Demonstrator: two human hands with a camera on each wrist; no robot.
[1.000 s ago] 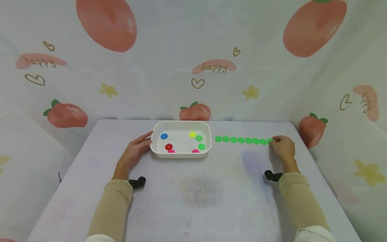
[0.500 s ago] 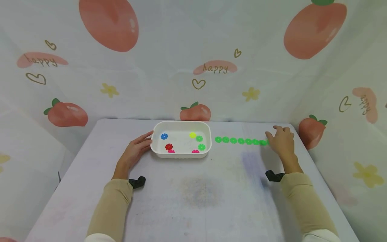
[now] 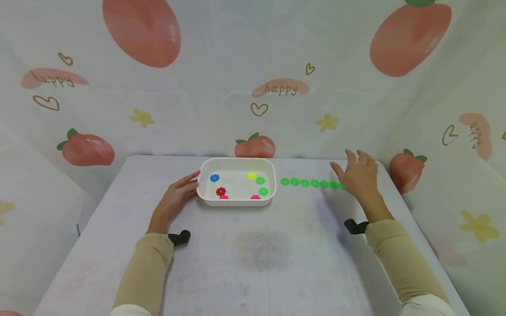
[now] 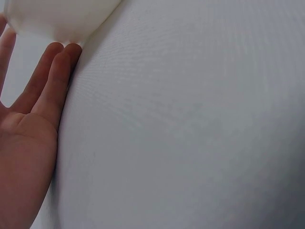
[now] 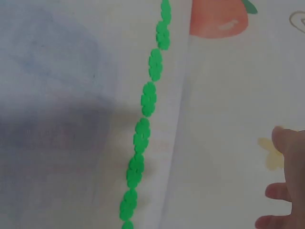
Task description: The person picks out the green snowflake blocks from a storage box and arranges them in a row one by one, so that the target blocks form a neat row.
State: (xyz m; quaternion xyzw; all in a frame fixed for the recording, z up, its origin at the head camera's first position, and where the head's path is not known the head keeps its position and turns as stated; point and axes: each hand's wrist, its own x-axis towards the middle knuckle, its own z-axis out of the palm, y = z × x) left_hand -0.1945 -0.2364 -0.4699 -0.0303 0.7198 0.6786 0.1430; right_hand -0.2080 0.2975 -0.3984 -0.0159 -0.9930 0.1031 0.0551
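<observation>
A white tray [image 3: 236,203] stands at the back middle of the table. My left hand [image 3: 175,202] rests at its left side, and in the left wrist view the fingertips [image 4: 72,50] touch the tray's wall. Inside lie flower-shaped plastic discs: a blue disc [image 3: 215,177], a red disc [image 3: 221,192], a yellow disc [image 3: 251,176], two green ones and two pink ones partly hidden by the near rim. Several green discs [image 3: 305,183] form a row right of the tray. Above the row's right end my right hand [image 3: 359,177] hovers with spread fingers, holding nothing and hiding the last disc.
A white table [image 3: 253,272] carries everything, with faint bluish and brownish stains. Behind it and along the sides hangs a white cloth [image 3: 205,96] printed with peaches. Both wrists wear a black mount, such as the right one [image 3: 356,227].
My right hand has let go of the green disc at the row's right end, risen and moved left with its fingers spreading. The left hand and tray have stayed in place.
</observation>
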